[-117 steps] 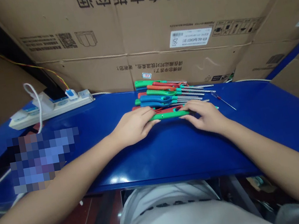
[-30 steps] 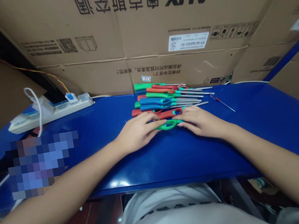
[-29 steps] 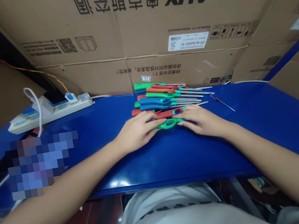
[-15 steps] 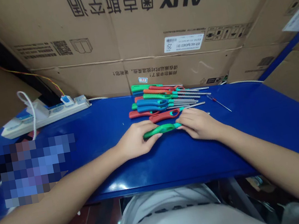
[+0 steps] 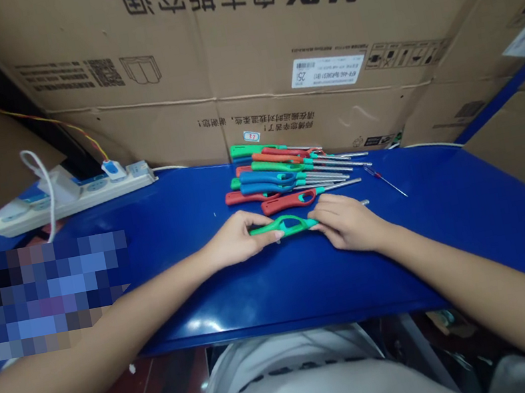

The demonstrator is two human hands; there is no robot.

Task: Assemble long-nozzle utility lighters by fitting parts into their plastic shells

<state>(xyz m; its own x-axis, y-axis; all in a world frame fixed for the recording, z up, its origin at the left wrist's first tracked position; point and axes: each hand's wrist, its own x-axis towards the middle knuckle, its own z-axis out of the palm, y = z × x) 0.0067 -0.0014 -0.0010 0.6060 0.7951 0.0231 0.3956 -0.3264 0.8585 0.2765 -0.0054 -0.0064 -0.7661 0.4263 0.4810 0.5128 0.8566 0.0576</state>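
A green long-nosed gas lighter (image 5: 292, 224) lies crosswise between my two hands, just above the blue table. My left hand (image 5: 242, 238) is closed round its handle end, thumb along the near side. At the nozzle end, my right hand (image 5: 348, 219) pinches the lighter; the metal tube's tip shows past the fingers. Just beyond my hands a red lighter (image 5: 288, 202) rests on the table. Behind it several more lighters are heaped, among them a blue one (image 5: 266, 177) and a green one (image 5: 275, 166), tubes toward the right.
A small screwdriver with a red part (image 5: 386, 180) lies right of the heap. A white power strip (image 5: 75, 201) with plugs and cables stands at the left. Cardboard (image 5: 240, 44) walls the back of the blue table (image 5: 240, 302). A blurred-out patch covers something at the left.
The green lighter has turned in my hands, so its trigger opening now faces up more. Both hands keep hold of it. The view has shifted slightly.
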